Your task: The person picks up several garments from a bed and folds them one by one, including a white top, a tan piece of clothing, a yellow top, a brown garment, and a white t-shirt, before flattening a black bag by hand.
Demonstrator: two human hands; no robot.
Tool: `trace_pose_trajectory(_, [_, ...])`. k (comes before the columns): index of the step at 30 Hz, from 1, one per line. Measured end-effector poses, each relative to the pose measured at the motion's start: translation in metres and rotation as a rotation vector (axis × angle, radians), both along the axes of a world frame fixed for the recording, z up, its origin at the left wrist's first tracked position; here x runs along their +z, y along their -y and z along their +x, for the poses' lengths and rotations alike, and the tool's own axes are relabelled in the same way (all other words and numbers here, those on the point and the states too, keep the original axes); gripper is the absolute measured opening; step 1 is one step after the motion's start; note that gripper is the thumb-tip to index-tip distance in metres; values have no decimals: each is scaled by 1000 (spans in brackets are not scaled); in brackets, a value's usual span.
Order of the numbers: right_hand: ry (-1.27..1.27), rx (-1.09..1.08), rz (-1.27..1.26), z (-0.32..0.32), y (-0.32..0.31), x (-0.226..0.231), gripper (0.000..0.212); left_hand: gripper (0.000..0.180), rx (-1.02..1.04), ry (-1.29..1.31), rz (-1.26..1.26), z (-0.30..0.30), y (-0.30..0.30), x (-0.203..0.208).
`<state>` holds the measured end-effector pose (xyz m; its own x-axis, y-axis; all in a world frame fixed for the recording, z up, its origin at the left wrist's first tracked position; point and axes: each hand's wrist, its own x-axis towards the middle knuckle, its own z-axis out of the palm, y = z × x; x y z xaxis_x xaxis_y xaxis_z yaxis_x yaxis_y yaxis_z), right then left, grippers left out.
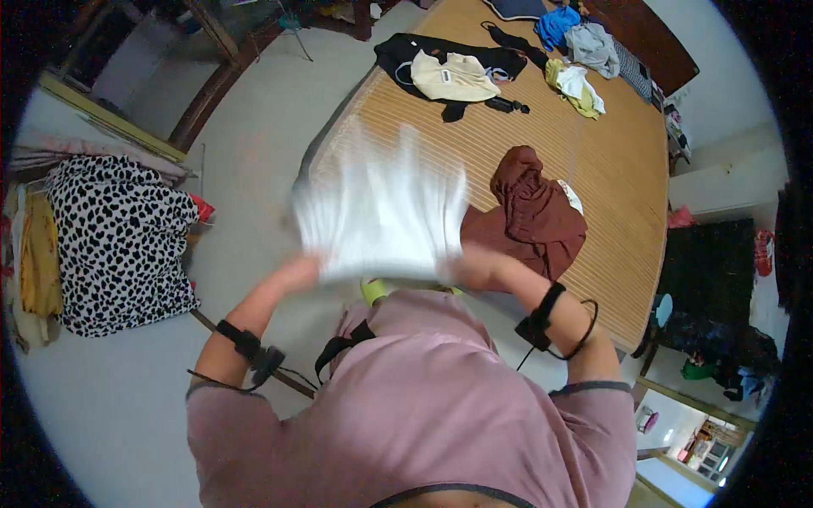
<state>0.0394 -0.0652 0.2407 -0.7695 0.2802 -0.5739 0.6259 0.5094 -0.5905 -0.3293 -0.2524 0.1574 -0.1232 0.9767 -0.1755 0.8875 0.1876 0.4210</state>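
Both grips — left hand (310, 268) and right hand (471, 267) — hold the near edge of a blurred white garment (381, 216), overlapping the bed (627, 203) edge in view. Floor (246, 161) extends left to a spotted cloth (123, 245).

No readable lettering, numbers or signs showing anywhere. Upper middle of frame: a small dark patch (446, 75) is sitting on a cream garment (471, 82), possibly a label, any marks appearing too small to read.
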Motion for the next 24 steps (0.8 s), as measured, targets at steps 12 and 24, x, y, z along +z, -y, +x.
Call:
trace_pose_trajectory(12, [-524, -609, 336, -36, -53, 73, 26, 28, 655, 486, 213, -21, -69, 110])
trace_pose_trajectory(24, [-332, -869, 124, -12, -93, -34, 17, 35, 540, 2025, 253, 28, -169, 148])
